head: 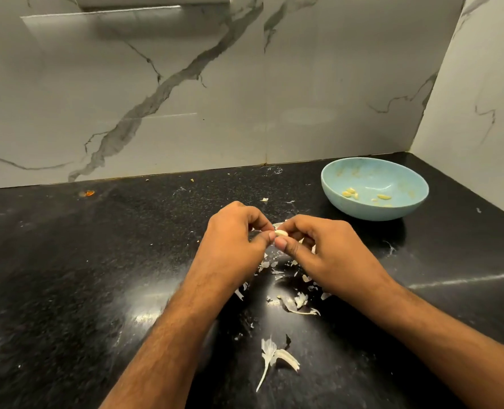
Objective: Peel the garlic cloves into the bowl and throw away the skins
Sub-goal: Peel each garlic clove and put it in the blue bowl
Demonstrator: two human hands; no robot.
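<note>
A pale garlic clove (281,233) is pinched between both hands above the black counter. My left hand (233,240) holds it from the left with thumb and curled fingers. My right hand (324,252) pinches it from the right, thumb tip just under the clove. A light blue bowl (404,175) stands at the back right near the wall corner, with several peeled cloves (350,192) inside. White garlic skins (301,299) lie scattered on the counter under and in front of my hands, and a bigger piece of skin with a stem (274,357) lies nearer to me.
The black speckled counter (97,276) meets marble-patterned walls (186,98) at the back and on the right. A small orange scrap (89,193) lies at the back left.
</note>
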